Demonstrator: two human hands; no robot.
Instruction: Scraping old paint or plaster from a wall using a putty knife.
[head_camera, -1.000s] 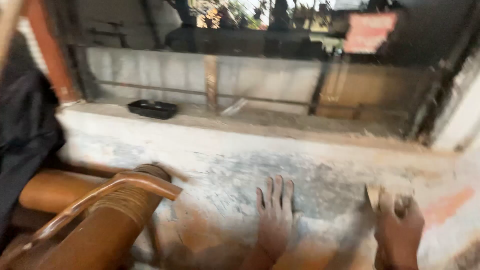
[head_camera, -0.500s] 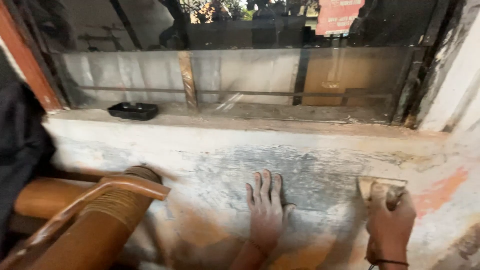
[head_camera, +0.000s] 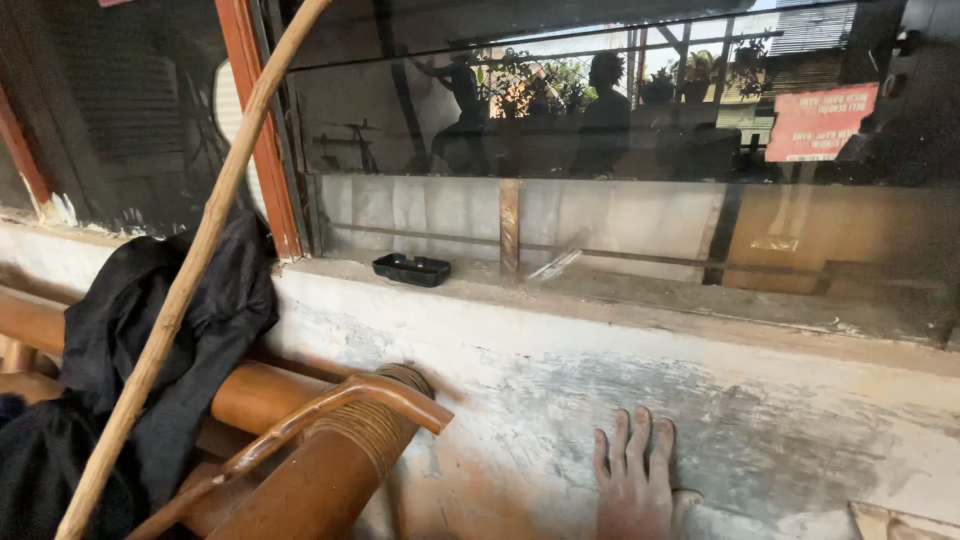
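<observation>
Pressing flat against the scraped, patchy wall (head_camera: 760, 440) below the window ledge (head_camera: 640, 305), left hand (head_camera: 635, 490) with fingers (head_camera: 640, 435) straight and close together, holding nothing. Right hand out of view; pale scraper corner (head_camera: 900, 522) low right, well apart.

left hand (head_camera: 636, 480) cut off at the wrist, pale scraper (head_camera: 900, 522) mostly out of frame (bottom edge), right hand unseen
</observation>
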